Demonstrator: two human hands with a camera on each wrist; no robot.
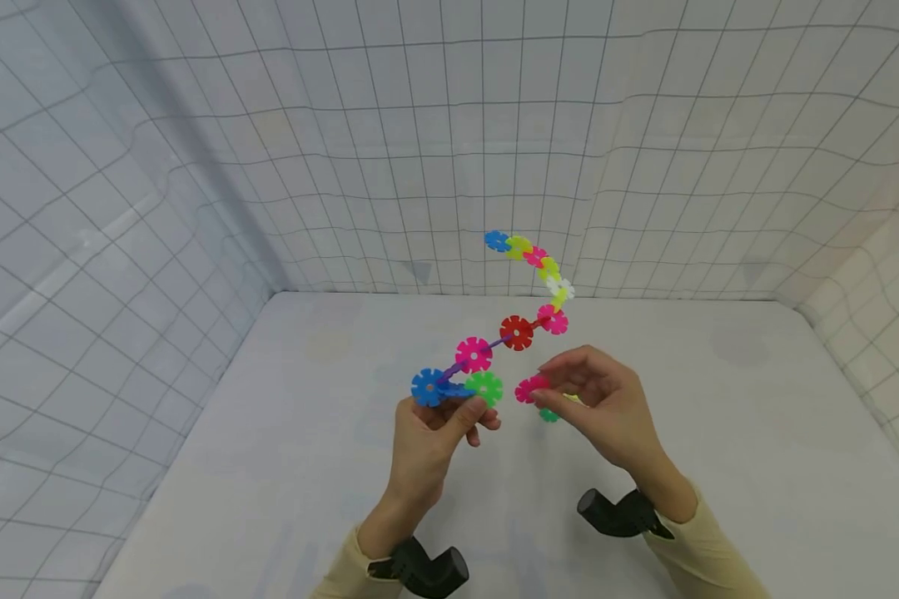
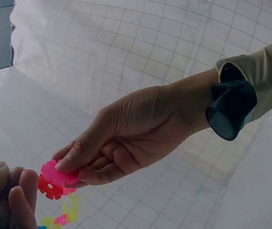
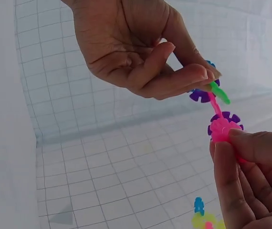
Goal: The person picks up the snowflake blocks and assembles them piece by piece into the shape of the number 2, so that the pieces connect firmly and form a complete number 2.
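A chain of flower-shaped plastic discs rises from my left hand [image 1: 430, 445]. Thumb and fingers pinch it close to a green disc [image 1: 484, 387] and a blue disc [image 1: 428, 388]. Purple, pink, red, yellow and white discs run up from there to a blue disc [image 1: 498, 241] at the far end. Slightly to the right, my right hand [image 1: 607, 408] pinches a loose pink disc [image 1: 528, 389] between thumb and fingers. The pink disc [image 2: 57, 172] is apart from the green one. In the right wrist view, the green disc [image 3: 220, 93] appears edge-on at the left fingertips.
Partly hidden behind the right hand are a green disc [image 1: 549, 414] and a bit of yellow. A white table surface [image 1: 330, 474] lies below. White sheeting with a dark grid [image 1: 434, 150] stands behind and along both sides.
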